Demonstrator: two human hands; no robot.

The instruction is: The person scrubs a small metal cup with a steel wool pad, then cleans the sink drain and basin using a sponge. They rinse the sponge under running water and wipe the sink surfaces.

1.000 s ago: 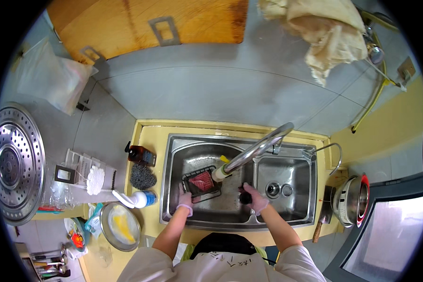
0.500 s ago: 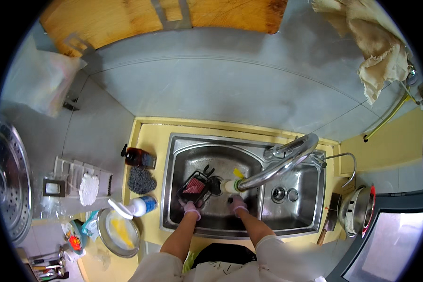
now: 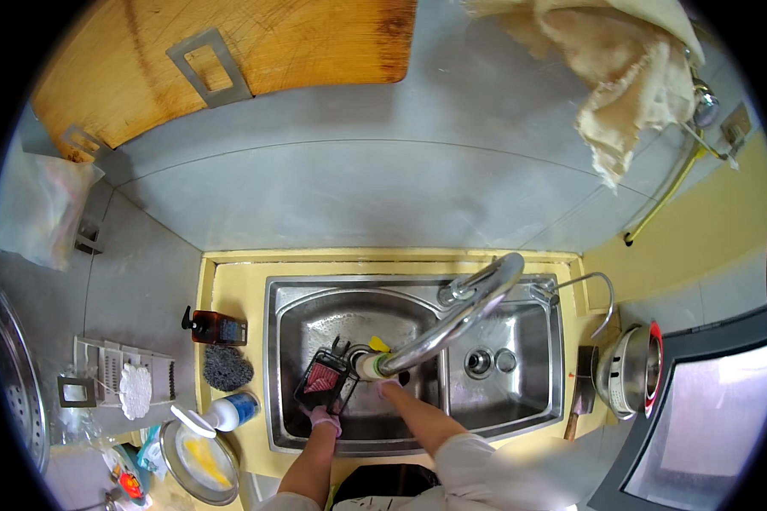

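A black slotted basket with a red lining (image 3: 322,381) sits tilted in the left basin of a steel double sink (image 3: 315,426), under the long curved tap (image 3: 452,319). The left hand (image 3: 322,417), in a pink glove, grips the basket's near edge. The right hand (image 3: 387,387) is mostly hidden beneath the tap's spout; its grip cannot be told. A wet, one-handed hold could likely let the basket slip. A dark scrubber (image 3: 227,367) lies on the yellow worktop (image 3: 230,289).

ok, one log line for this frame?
left hand: holds black tray with red insert | right hand: under curved steel faucet | place: left basin of steel double sink
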